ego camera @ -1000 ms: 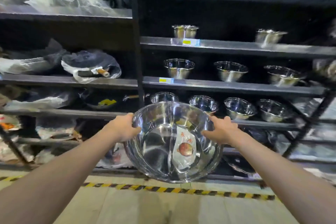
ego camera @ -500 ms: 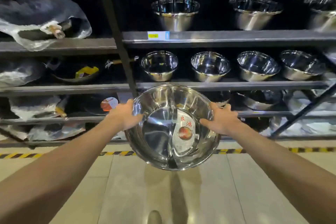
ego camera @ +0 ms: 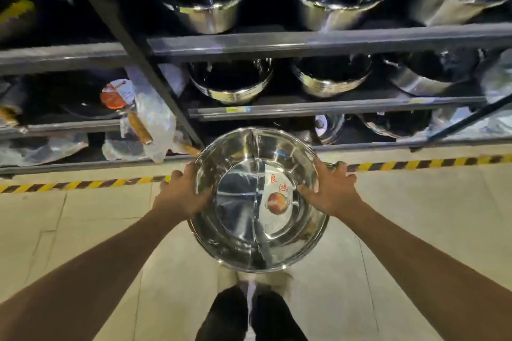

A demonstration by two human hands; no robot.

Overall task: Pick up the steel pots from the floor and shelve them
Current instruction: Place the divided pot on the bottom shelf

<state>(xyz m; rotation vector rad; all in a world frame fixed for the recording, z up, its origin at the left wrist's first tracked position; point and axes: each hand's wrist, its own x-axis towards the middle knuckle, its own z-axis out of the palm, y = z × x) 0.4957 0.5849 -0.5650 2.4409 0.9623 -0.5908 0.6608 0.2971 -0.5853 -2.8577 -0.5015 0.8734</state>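
Note:
I hold a wide, shiny steel pot [ego camera: 249, 219] with a centre divider and a red-printed label inside, in front of me above the floor. My left hand [ego camera: 180, 194] grips its left rim and my right hand [ego camera: 329, 191] grips its right rim. The pot's far edge hangs just in front of the lowest shelf [ego camera: 415, 144] of the dark metal rack. More steel pots [ego camera: 232, 83] stand in rows on the shelves above, at centre and right.
A black-and-yellow hazard stripe [ego camera: 415, 165] runs along the tiled floor at the rack's foot. Plastic-wrapped pans with wooden handles [ego camera: 138, 124] fill the left bay. A slanted rack post [ego camera: 133, 47] divides the bays. My dark trouser legs [ego camera: 249, 315] show below the pot.
The view has tilted downward and closer to the rack; the pot has come lower, level with the bottom shelf. Both hands keep the same grip on its rim.

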